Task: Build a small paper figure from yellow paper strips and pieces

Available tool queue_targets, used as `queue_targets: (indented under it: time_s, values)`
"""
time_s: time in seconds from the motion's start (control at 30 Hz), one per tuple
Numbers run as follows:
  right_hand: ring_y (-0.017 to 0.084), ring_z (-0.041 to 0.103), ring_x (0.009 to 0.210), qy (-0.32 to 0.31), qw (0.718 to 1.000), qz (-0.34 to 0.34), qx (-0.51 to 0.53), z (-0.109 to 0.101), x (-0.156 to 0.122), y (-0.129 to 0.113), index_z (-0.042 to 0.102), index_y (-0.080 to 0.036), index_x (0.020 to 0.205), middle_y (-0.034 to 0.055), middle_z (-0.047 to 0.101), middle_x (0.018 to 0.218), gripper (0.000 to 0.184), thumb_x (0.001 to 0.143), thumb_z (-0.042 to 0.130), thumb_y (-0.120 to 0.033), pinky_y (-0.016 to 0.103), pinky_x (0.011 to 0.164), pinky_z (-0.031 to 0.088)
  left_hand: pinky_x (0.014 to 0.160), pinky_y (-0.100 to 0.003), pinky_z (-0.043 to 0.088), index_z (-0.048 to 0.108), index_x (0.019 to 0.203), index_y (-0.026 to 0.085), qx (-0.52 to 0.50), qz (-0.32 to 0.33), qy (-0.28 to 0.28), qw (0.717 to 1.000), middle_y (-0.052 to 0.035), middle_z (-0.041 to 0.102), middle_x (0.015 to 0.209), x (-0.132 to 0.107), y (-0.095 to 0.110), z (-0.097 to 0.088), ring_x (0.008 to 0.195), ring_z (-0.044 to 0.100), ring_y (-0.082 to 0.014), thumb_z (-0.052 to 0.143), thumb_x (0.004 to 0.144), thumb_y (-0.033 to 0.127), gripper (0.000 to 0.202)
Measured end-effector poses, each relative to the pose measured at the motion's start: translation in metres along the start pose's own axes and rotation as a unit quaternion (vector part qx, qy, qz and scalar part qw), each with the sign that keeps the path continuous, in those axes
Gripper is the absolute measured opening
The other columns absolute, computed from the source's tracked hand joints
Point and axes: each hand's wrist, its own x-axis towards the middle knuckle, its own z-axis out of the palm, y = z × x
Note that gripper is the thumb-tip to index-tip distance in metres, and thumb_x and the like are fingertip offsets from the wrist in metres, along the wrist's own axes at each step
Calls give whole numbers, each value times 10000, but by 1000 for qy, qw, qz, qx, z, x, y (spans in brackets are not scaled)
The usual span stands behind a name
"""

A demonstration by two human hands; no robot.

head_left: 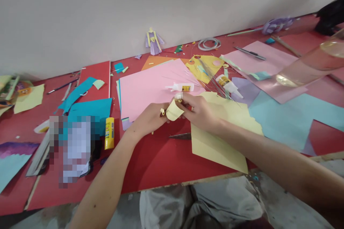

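Note:
Between my two hands is a small curled piece of pale yellow paper (174,111), with a tiny rolled bit beside it. My left hand (155,116) closes on its left side; its fingertips are partly hidden. My right hand (199,111) pinches the right side, and a whitish covering shows on one fingertip. Just behind the hands a white glue bottle (182,87) lies on pink paper (150,82). A torn yellow sheet (219,146) lies under my right wrist. Partly beneath that sheet, a dark pointed blade (180,136) sticks out.
A yellow glue stick (109,133) stands left of my left arm, near teal paper (90,109). Behind are a paper doll figure (154,42), a wire coil (209,44) and a cutter knife (250,53). A second glue bottle (229,85) and a clear bottle (309,64) are at right.

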Motion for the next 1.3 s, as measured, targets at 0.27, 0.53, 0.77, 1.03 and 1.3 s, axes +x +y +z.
queue_targets:
  time_s: [0.27, 0.53, 0.77, 1.03, 1.3]
  values:
    - [103, 461, 544, -5, 1000, 24, 10, 0, -2, 1, 479, -192, 733, -8, 526, 634, 232, 943, 460, -287, 235, 515, 341, 659, -232, 470, 660, 891, 178, -11, -14, -5, 1000, -3, 690, 792, -1, 1, 0, 736, 640, -137, 505, 818, 152, 173]
    - [81, 486, 499, 6, 996, 26, 84, -3, -2, -2, 524, -180, 761, -23, 549, 600, 221, 939, 500, -309, 214, 480, 358, 671, -210, 517, 639, 1021, 143, -151, 31, -27, 988, -25, 687, 797, -1, 0, -1, 713, 657, -118, 599, 828, 197, 204]
    - [78, 514, 490, 2, 993, 53, 105, -1, -4, -4, 537, -170, 787, -36, 548, 558, 207, 936, 521, -313, 210, 485, 380, 713, -259, 520, 650, 900, 122, -197, 50, -10, 979, -63, 667, 722, 0, -1, 2, 665, 643, -135, 339, 986, 512, 506]
    - [85, 522, 497, 2, 993, 54, 101, -1, -4, -3, 544, -164, 792, -29, 554, 566, 184, 924, 527, -290, 219, 483, 382, 732, -251, 503, 665, 955, 131, -202, 49, 0, 978, -53, 669, 738, 0, -3, 4, 667, 642, -127, 329, 993, 511, 509]
    - [73, 526, 484, 3, 992, 54, 118, 0, -3, -4, 532, -166, 781, -34, 542, 561, 197, 939, 502, -280, 199, 468, 392, 687, -228, 505, 651, 1017, 132, -187, 56, -5, 981, -50, 699, 822, 1, -1, 2, 670, 645, -112, 433, 977, 368, 324]
